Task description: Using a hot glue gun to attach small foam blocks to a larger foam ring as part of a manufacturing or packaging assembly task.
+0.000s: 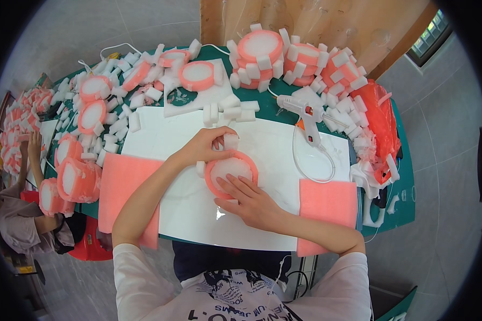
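Observation:
A round foam piece (232, 170), white in the middle with a pink rim, lies on the white board in front of me. At its far edge my left hand (211, 147) pinches a small white foam block (231, 141) against the rim. Another white block (200, 169) sits at the rim's left side. My right hand (249, 203) rests flat across the near right part of the round piece, fingers stretched out. Beyond my hands, several loose white blocks (232, 112) are gathered on the board.
A white glue gun (308, 115) with a cable lies at the right. Pink foam sheets (127, 198) flank the white board (185, 219). Finished-looking pink rings (260, 45) are stacked at the back, a red plastic bag (377, 123) far right. Another person (29, 219) works at the left.

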Motion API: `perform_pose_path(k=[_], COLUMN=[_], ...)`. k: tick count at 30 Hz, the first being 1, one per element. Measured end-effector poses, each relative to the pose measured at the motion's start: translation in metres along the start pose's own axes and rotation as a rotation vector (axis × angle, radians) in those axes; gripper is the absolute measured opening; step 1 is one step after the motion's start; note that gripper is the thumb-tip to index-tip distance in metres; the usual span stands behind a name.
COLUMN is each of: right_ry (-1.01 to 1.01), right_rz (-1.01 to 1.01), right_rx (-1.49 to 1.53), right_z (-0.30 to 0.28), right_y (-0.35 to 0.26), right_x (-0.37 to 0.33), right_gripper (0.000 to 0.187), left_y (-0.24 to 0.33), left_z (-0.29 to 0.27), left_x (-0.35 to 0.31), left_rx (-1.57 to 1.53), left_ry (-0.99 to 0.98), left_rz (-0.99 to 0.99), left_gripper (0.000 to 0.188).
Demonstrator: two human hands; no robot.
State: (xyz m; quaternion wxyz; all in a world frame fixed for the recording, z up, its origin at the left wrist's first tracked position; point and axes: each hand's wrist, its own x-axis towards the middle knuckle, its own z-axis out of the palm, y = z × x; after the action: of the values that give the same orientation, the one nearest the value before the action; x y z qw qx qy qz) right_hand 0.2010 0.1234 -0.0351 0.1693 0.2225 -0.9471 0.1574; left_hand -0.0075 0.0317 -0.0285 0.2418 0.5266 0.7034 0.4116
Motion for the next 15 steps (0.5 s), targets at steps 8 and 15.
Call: perform_pose_path(k=[8, 15], right_ry=[-0.005, 0.013], right_rz=[-0.005, 0.016], right_rx=[0.003, 0.013], right_z=[-0.0008, -0.0008], right_y=[-0.0001, -0.0013], right_x=[0.0007, 0.0008], right_gripper=[0.041, 0.039], left_y=[-0.0011, -0.0042], left_z=[0.0009, 0.0012], left_x=[-0.0003, -0.0001], left_rx=[-0.01, -0.012], left_ry=[0.001, 0.003], left_rz=[0.004, 0.013], left_gripper=[0.04, 0.039])
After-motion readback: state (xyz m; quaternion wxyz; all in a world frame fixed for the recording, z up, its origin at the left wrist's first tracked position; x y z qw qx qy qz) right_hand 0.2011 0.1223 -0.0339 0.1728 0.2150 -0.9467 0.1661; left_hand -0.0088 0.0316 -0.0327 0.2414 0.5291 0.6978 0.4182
